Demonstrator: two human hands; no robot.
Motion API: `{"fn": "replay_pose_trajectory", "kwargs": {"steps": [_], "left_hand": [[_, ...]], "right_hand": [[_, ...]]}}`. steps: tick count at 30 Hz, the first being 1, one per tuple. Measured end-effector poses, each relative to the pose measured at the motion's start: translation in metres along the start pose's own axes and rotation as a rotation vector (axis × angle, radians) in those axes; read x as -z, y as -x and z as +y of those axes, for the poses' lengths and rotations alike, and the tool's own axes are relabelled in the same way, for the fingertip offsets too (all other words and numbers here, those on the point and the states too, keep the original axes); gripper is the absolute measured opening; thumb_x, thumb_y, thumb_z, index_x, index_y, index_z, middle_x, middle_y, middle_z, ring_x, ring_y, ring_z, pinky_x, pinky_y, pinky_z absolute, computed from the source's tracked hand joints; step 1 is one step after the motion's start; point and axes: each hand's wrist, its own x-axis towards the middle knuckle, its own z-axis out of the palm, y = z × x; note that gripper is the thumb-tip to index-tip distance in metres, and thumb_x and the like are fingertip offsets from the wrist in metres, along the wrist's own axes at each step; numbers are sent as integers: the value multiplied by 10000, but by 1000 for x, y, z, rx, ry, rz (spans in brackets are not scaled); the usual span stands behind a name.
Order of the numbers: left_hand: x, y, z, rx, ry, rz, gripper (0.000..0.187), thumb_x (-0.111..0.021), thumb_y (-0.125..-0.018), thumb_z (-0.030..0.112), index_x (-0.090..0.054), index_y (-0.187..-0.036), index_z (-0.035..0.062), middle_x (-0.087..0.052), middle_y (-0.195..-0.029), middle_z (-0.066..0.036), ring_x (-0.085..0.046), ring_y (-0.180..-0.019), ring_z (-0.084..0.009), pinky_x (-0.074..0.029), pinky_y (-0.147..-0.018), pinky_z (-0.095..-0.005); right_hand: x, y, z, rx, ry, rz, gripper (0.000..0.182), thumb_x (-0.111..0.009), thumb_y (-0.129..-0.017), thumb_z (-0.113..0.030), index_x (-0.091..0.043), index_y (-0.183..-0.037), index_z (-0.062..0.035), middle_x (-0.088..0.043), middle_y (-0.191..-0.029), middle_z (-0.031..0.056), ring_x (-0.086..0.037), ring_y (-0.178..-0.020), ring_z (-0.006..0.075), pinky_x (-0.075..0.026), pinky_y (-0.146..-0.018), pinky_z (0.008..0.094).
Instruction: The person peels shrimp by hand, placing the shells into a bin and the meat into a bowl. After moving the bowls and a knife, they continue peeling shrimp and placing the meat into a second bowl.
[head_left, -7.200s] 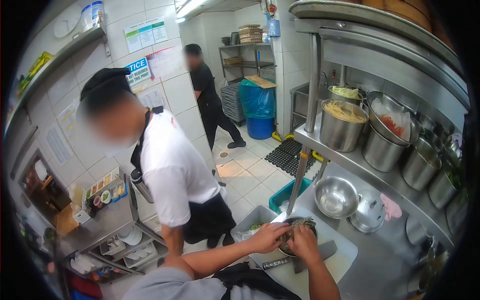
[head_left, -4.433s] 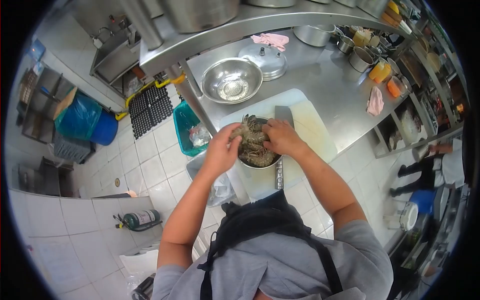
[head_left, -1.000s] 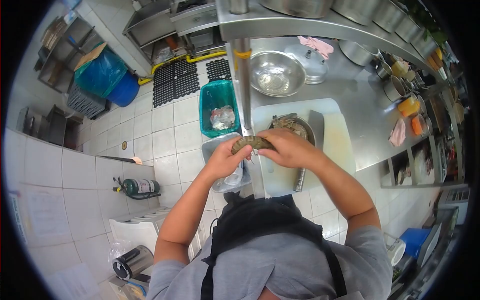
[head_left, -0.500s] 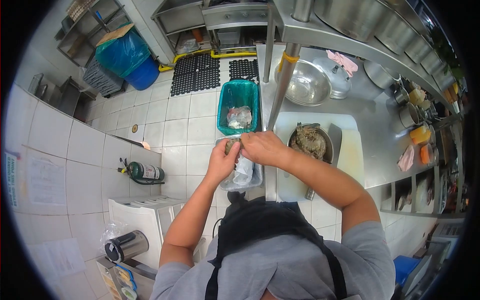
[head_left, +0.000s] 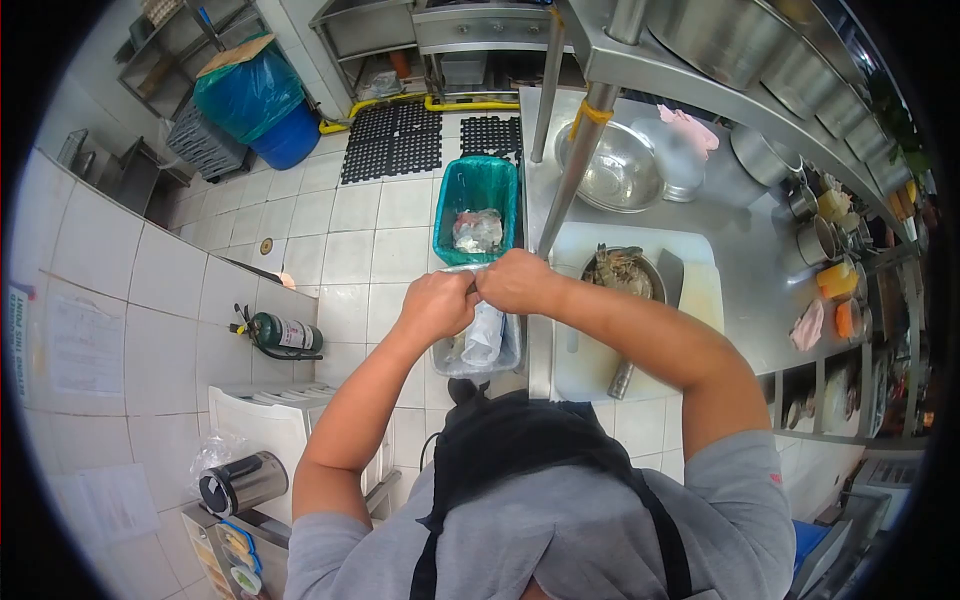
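Note:
My left hand point(head_left: 440, 304) and my right hand point(head_left: 515, 284) meet with curled fingers above the near end of the green-lined bin point(head_left: 476, 185). A small dark bit shows between their fingertips, too small to name. Beneath them is a clear plastic tub point(head_left: 508, 360) with a whitish plastic bag point(head_left: 484, 335) in it. To the right, a metal bowl of shrimp point(head_left: 622, 272) rests on a white cutting board point(head_left: 700, 300), partly behind my right forearm. A cleaver point(head_left: 668, 280) lies beside the bowl.
A steel post point(head_left: 575, 180) rises at the counter's left edge. Behind the board sits a large steel bowl point(head_left: 620, 175). A fire extinguisher point(head_left: 285, 334) is on the left wall. Pots point(head_left: 765, 150) and containers point(head_left: 838, 280) stand at the right.
Both hands have turned and closed more tightly together, with knuckles up. The brownish-grey item seen between them earlier is now mostly hidden. The view has shifted slightly.

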Motion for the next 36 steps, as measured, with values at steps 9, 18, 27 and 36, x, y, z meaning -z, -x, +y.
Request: {"fn": "replay_pose_trajectory", "kwargs": {"steps": [9, 18, 27, 36], "left_hand": [[28, 7, -31, 109, -116, -116, 239, -731, -892, 251, -744, -987, 33, -751, -892, -199, -724, -866, -401, -573, -759, -490], [-18, -12, 28, -86, 567, 140, 338, -752, -907, 148, -669, -1209, 20, -739, -1022, -235, -728, -888, -407, -579, -783, -418], [-95, -55, 156, -581, 30, 97, 400, -736, -864, 119, -693, -1259, 76, -660, -1250, -136, -583, -1259, -304, -364, -1133, -489], [-84, -43, 136, -554, 67, 185, 419, -761, -858, 162, -694, -1267, 99, -615, -1331, -124, -565, -1264, -305, -334, -1125, -514]], "right_hand": [[3, -1, 2, -175, -269, -40, 355, -727, -911, -300, -681, -1059, 20, -733, -1037, 235, -740, -948, 372, -586, -804, 479], [18, 152, 83, -594, -414, 450, 382, -673, -918, -142, -663, -1289, -53, -678, -1272, 175, -628, -1183, 380, -517, -1011, 445], [-1, 197, 106, -605, -160, 137, 373, -652, -861, -98, -662, -1234, -72, -666, -1172, 125, -629, -1139, 312, -492, -954, 442], [8, 202, 106, -669, -278, 109, 208, -677, -893, -149, -670, -1049, -10, -700, -1082, 182, -680, -1031, 381, -532, -923, 487]]}}
